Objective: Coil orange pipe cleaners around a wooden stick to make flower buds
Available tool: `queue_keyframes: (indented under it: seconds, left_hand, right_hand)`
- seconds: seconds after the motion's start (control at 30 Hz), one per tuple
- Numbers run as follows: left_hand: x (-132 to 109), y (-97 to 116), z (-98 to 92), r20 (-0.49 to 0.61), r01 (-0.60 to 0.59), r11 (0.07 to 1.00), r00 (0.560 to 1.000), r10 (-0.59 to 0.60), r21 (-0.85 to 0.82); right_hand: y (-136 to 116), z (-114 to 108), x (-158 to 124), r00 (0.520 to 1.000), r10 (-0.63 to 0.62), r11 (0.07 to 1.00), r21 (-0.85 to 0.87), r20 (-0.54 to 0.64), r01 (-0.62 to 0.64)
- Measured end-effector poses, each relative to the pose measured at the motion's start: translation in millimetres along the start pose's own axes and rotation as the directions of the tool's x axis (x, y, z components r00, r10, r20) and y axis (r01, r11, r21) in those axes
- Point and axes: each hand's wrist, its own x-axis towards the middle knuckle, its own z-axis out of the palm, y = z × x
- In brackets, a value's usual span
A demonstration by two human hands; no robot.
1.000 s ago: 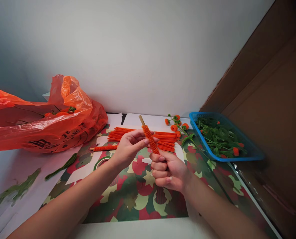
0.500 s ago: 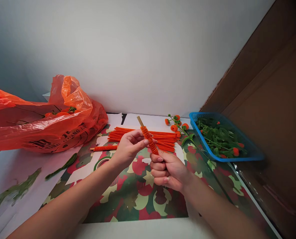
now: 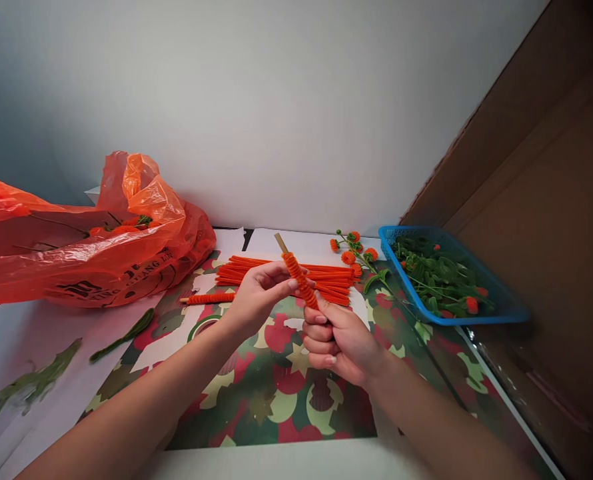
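Observation:
A thin wooden stick (image 3: 280, 242) wound with a tight orange fuzzy coil (image 3: 296, 269) is held between both hands, tilted with its bare end up and to the left. My left hand (image 3: 262, 293) pinches the coil around its middle with thumb and fingertips. Wrapped round the lower end is my right hand (image 3: 334, 337), its thumb against the coil. Behind them lies a pile of orange pipe cleaners (image 3: 246, 268). A second wound stick (image 3: 209, 299) rests on the mat, partly hidden by my left hand.
An orange plastic bag (image 3: 101, 267) stands at left. Green pieces (image 3: 124, 335) lie on white paper. A tape roll (image 3: 204, 325) is beside my left forearm. Orange flowers (image 3: 349, 257) and a blue basket (image 3: 476, 320) of greenery are at right, near a cardboard panel (image 3: 536, 167).
My right hand has shifted very slightly at the lower end of the coil. My left hand keeps almost the same place and grip.

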Motion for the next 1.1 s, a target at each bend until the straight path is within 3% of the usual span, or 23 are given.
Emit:
queue_keyframes:
  seconds: [0.27,0.83,1.1]
  left_hand:
    - [1.4,-5.0,-9.1,0.028,-0.047,0.997,0.999,0.046,0.060]
    - [2.3,-1.7,-7.1,0.029,-0.067,0.993,0.997,0.065,0.099]
    - [1.1,2.6,-1.7,-0.033,-0.021,0.992,0.999,0.026,0.126]
  right_hand:
    - [-1.2,2.8,-0.9,0.999,-0.038,0.997,-0.073,-0.022,0.037]
    - [2.1,0.8,-0.2,0.998,-0.060,0.995,-0.079,-0.027,0.058]
    - [4.0,-1.2,3.5,0.978,-0.160,0.973,-0.187,-0.131,0.134]
